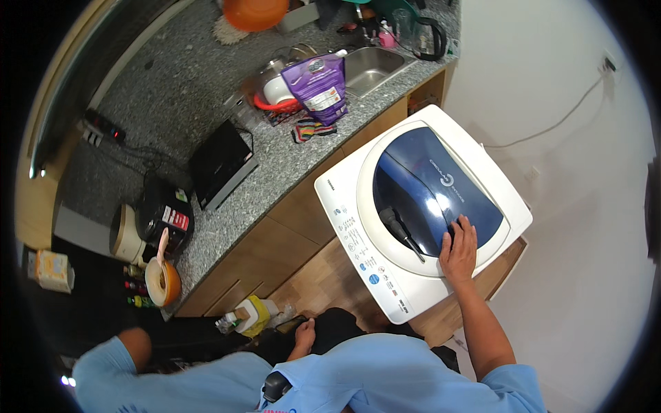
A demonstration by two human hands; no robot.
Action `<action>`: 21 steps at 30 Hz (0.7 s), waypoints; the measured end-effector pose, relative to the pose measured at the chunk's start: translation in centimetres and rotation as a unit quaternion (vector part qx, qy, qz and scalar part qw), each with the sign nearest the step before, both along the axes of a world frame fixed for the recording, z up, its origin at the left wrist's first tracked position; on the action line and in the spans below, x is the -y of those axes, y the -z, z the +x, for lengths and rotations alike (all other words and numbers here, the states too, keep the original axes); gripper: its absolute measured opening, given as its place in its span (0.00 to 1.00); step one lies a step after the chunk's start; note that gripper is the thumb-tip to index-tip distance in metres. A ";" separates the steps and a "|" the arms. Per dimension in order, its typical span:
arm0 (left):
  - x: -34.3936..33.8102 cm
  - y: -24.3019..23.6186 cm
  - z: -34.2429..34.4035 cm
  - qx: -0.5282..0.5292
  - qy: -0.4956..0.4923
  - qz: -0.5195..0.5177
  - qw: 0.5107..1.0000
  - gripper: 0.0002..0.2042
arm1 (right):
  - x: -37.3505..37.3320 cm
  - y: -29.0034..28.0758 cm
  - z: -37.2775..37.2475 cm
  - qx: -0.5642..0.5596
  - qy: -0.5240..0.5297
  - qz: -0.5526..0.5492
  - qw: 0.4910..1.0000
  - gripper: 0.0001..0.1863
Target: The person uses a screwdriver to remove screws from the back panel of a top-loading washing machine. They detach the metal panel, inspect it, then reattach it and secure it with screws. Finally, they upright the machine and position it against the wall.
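My right hand lies with fingers spread on the dark blue lid of a white top-loading washing machine. The lid is down. A black tapered object rests along the lid's near left edge, beside the control panel; its kind is unclear. Low by my waist is my left hand, its fingers curled next to a small dark shape. What it holds, if anything, I cannot make out. Most of my left forearm is hidden behind my blue sleeve.
A granite counter runs along the left, bearing a purple pouch, a red basket, a striped cloth, a black box-shaped appliance and an orange pan. Beyond is a metal sink. A cord hangs along the right wall.
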State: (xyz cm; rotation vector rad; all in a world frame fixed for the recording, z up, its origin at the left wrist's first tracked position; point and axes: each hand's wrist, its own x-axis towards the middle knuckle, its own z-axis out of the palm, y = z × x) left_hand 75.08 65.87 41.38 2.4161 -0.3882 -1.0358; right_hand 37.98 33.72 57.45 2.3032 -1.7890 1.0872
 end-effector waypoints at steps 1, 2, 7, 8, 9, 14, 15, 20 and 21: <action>0.4 1.2 1.0 -0.015 0.006 -0.007 1.000 0.23 | 0.0 -0.2 0.3 0.004 -0.004 -0.005 1.000 0.17; 0.5 2.0 1.8 -0.033 0.010 -0.013 0.999 0.22 | -0.1 -0.3 0.6 0.008 -0.006 0.002 1.000 0.17; 5.3 3.1 4.5 -0.045 0.146 -0.019 0.988 0.20 | 0.1 -0.6 0.7 -0.016 0.015 0.014 1.000 0.17; 8.2 0.5 3.5 -0.033 0.166 -0.015 0.985 0.20 | 0.1 -0.6 0.3 -0.024 0.024 0.022 0.999 0.17; 10.8 -1.4 3.1 -0.019 0.185 -0.011 0.982 0.20 | -0.1 -0.6 0.1 -0.031 0.034 0.022 0.999 0.17; 18.8 -1.7 6.7 -0.171 0.086 -0.050 0.980 0.18 | 0.0 -1.0 1.3 -0.088 0.069 0.008 0.994 0.18; 21.2 -2.2 7.2 -0.187 0.085 -0.072 0.976 0.18 | -0.3 -0.9 1.8 -0.082 0.117 0.009 0.990 0.19; 32.4 -4.6 11.4 -0.296 0.050 -0.163 0.940 0.25 | -5.4 2.0 4.9 0.101 0.393 0.050 0.912 0.28; 34.7 -5.7 11.0 -0.290 0.037 -0.155 0.944 0.26 | -7.2 2.7 5.4 0.176 0.421 0.061 0.888 0.29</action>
